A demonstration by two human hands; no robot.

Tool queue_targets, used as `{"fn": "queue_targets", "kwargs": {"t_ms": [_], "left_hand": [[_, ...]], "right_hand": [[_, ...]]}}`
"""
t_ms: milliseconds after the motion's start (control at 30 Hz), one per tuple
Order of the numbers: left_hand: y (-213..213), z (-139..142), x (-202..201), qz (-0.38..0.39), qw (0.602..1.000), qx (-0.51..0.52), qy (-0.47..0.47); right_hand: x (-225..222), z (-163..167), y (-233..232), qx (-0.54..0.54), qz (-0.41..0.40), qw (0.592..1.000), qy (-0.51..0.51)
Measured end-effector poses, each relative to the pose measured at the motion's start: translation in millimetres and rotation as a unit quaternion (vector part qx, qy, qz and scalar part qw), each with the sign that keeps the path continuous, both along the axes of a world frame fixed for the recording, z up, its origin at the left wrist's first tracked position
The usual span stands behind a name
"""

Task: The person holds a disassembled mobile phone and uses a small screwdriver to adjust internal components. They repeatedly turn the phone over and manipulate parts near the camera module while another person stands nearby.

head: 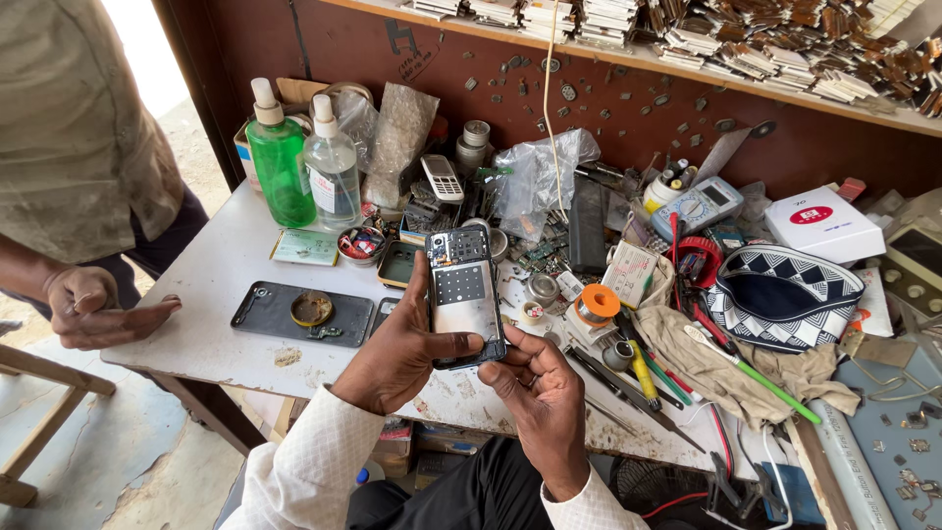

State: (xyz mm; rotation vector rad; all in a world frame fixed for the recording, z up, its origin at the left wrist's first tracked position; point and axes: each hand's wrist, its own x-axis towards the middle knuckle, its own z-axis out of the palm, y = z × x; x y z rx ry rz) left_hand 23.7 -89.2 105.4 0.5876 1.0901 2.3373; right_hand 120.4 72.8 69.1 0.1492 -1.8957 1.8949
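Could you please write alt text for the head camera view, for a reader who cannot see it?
An opened phone with its back off is held over a cluttered white workbench by the left hand, with the right hand at its lower edge. Another person's hands rest at the table's left edge, near a green bottle.

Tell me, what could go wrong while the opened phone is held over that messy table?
1. The opened phone is held above the table edge by the left hand and right hand; if it slips, it might fall to the floor.
2. Its insides are uncovered, so fingers could smudge or harm them.
3. Small parts could get lost among the tools and clutter.
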Motion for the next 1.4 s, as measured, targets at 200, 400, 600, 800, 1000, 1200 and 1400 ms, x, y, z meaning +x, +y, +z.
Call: {"fn": "queue_targets", "kwargs": {"t_ms": [200, 400, 600, 800, 1000, 1200, 1400], "left_hand": [[8, -9, -8, -0.017, 0.998, -0.013, -0.051], [11, -14, -17, -0.038, 0.996, -0.014, -0.074], [11, -10, -20, -0.043, 0.994, -0.019, -0.095], [11, -5, -22, -0.074, 0.993, -0.016, -0.088], [13, -4, -23, -0.055, 0.994, -0.010, -0.090], [17, -4, -20, -0.027, 0.992, 0.000, -0.122], [23, -8, -15, -0.003, 0.989, 0.018, -0.148]], "right_hand": [[-5, -7, 10, 0.099, -0.073, 0.990, 0.064], [-14, -7, 20, 0.301, -0.180, 0.897, 0.270], [-23, 6, 30, 0.376, -0.171, 0.846, 0.338], [-30, 21, 41, 0.429, -0.150, 0.793, 0.406], [-35, 23, 42, 0.428, -0.135, 0.792, 0.414], [-33, 21, 43, 0.467, -0.146, 0.774, 0.401], [-31, 24, 36, 0.465, -0.160, 0.774, 0.399]]}}
